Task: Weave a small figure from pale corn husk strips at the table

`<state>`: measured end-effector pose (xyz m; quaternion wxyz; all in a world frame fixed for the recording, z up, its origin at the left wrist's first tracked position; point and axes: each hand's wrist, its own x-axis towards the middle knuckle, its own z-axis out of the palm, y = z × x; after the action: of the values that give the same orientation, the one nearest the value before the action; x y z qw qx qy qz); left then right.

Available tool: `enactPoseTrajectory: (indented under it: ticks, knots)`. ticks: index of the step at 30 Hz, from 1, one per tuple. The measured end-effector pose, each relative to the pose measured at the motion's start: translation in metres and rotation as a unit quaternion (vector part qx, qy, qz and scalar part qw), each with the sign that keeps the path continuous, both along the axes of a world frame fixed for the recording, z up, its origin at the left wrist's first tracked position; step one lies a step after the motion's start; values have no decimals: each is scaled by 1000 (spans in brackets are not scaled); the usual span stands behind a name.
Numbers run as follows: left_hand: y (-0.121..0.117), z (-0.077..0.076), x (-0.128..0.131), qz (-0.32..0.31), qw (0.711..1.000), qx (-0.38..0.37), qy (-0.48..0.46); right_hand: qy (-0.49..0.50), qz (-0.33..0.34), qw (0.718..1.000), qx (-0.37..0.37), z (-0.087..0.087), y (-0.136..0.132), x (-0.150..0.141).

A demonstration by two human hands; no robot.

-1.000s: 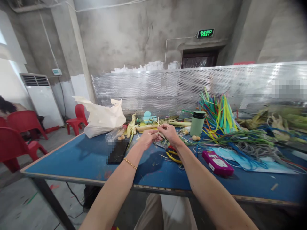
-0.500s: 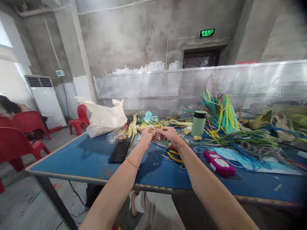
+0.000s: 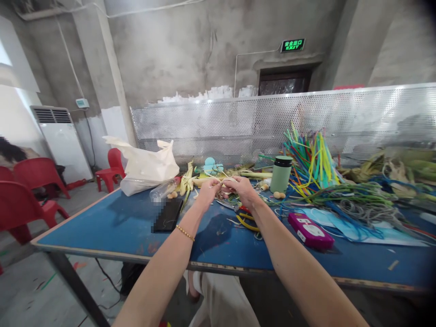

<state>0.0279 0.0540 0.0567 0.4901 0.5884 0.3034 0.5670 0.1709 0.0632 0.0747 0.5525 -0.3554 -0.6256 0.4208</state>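
Note:
Above the middle of the blue table [image 3: 143,236], my left hand [image 3: 208,193] and my right hand [image 3: 240,188] meet, fingertips close together. Both are closed in a pinch on a thin pale strip [image 3: 224,180], which looks like corn husk; much of it is hidden by the fingers. Just below my right hand lies a tool with yellow and red handles [image 3: 248,222], partly covered by the forearm. Pale yellow husks [image 3: 188,179] lie beyond my left hand. Scraps and strands litter the tabletop under both hands.
A white plastic bag [image 3: 148,168], a clear bottle [image 3: 162,190] and a dark flat device [image 3: 169,215] stand or lie to the left. On the right are a green canister [image 3: 281,176], a purple box [image 3: 310,230], colourful strips [image 3: 311,159] and tangled cords [image 3: 357,213].
The strip ends that stuck up above my fingers now lie lower, bent between the hands. My hands have shifted slightly and stay close together. The head view has swayed a little.

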Motion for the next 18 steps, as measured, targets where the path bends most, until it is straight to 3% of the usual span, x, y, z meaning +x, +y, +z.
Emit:
enactPoseTrajectory:
  ticks: [4, 13, 18]
  knots:
    - [5, -6, 1, 45, 999, 17, 18, -12, 39, 999, 2, 3, -7, -3]
    - [11, -5, -1, 131, 986, 70, 73, -85, -67, 992, 61, 2, 0, -2]
    - [10, -6, -4, 110, 992, 52, 36, -132, -81, 985, 77, 1, 3, -1]
